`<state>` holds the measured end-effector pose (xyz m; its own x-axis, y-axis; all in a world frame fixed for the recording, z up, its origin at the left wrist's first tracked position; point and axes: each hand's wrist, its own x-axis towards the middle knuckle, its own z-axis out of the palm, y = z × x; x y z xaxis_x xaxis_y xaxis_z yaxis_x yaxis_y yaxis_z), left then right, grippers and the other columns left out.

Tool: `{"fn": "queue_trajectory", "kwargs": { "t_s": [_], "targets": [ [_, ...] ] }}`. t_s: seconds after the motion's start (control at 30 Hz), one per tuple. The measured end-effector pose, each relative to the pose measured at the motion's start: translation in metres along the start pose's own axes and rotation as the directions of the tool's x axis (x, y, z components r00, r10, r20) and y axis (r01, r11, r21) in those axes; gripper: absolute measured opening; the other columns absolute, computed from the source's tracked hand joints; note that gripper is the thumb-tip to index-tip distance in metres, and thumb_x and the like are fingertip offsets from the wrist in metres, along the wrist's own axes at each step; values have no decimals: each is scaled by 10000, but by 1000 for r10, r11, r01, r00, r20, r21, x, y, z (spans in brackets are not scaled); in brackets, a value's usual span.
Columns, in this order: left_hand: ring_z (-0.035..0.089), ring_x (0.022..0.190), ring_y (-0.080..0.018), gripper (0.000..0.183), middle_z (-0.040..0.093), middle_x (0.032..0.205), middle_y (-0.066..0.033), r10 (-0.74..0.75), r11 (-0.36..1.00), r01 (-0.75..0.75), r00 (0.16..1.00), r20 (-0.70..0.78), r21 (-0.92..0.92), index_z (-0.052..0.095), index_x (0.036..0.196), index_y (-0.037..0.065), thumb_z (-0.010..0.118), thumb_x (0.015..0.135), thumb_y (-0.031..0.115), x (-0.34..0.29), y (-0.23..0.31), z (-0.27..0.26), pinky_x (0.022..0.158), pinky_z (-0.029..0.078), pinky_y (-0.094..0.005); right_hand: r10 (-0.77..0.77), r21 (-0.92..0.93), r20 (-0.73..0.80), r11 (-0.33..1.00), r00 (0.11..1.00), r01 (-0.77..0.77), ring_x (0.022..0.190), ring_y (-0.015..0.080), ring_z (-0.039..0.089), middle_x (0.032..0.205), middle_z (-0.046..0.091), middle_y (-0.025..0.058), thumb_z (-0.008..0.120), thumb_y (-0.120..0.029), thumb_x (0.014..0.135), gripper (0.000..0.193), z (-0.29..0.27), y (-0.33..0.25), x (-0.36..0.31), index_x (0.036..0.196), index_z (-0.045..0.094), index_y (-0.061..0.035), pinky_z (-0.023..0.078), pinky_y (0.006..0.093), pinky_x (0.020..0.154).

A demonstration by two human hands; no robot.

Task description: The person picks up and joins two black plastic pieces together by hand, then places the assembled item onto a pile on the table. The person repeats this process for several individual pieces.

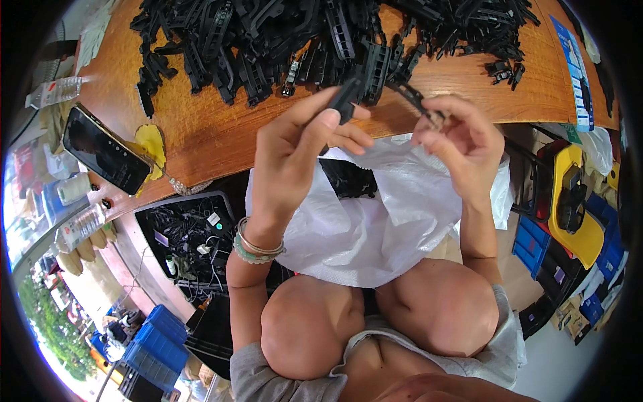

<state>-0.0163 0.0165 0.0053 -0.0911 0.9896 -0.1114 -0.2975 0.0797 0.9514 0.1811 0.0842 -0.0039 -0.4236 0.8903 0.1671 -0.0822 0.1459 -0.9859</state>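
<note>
two hands, one black plastic piece each, above a white sack

the fingers of the left hand were closed round a short black plastic part, thumb pressed along its side. the right hand pinched a thinner black strip between thumb and fingertips, the strip running toward eleven o'clock from that grip. the two pieces sat near each other but apart, both over the near edge of the wooden tabletop. on the left wrist were bracelets, one silver, one pale green.

below the hands, at six o'clock, a white woven sack lay open over the person's bare knees, with more black parts showing in its mouth. at twelve o'clock a big heap of black plastic parts covered the far tabletop. at nine o'clock a dark phone lay on the tabletop, a yellow object just beside it. at seven o'clock, under the tabletop, a black tray of cables stood. at three o'clock was a yellow chair.
</note>
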Motion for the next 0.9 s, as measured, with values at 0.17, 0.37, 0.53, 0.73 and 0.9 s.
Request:
{"fn": "queue_trajectory", "kwargs": {
  "t_s": [0.17, 0.37, 0.53, 0.73, 0.9],
  "targets": [
    [678, 820, -246, 313, 645, 988, -171, -117, 993, 117, 993, -10, -23, 520, 1174, -127, 435, 972, 96, 1, -6, 5, 739, 556, -311, 121, 147, 193, 978, 974, -150, 563, 98, 599, 792, 665, 114, 608, 13, 862, 178, 8, -12, -5, 1033, 590, 57, 421, 191, 474],
    [675, 824, -222, 337, 657, 950, -155, -183, 966, 188, 982, 41, -177, 528, 1172, -139, 438, 976, 121, -1, -4, 5, 748, 567, -303, 147, 225, 229, 954, 962, -199, 558, 100, 594, 777, 665, 119, 592, 8, 878, 133, 9, -2, -2, 1004, 571, 47, 431, 198, 480],
    [657, 820, -173, 352, 667, 933, -137, -149, 979, 158, 985, 83, -125, 527, 1194, -117, 525, 946, 132, -4, -1, 8, 740, 555, -284, 153, 225, 236, 952, 960, -207, 559, 108, 590, 780, 656, 128, 605, 18, 866, 135, 9, 3, -4, 992, 569, 52, 461, 218, 508],
    [665, 784, -129, 378, 694, 887, -106, 156, 749, -192, 981, 114, 635, 609, 1118, -25, 720, 762, 41, -10, -3, 12, 699, 506, -250, 61, 158, 143, 984, 988, -83, 610, 121, 600, 821, 654, 102, 677, -16, 819, 257, 15, 15, -10, 1048, 573, 37, 459, 230, 535],
    [614, 664, -312, 362, 625, 827, -180, 258, 706, -347, 938, 232, 618, 574, 1103, -10, 707, 773, 59, -10, -12, 5, 593, 481, -336, -160, -282, 173, 937, 972, 205, 673, 157, 606, 860, 654, 89, 760, -75, 709, 422, 8, 7, 1, 1092, 597, 2, 438, 259, 547]
  ]
}}
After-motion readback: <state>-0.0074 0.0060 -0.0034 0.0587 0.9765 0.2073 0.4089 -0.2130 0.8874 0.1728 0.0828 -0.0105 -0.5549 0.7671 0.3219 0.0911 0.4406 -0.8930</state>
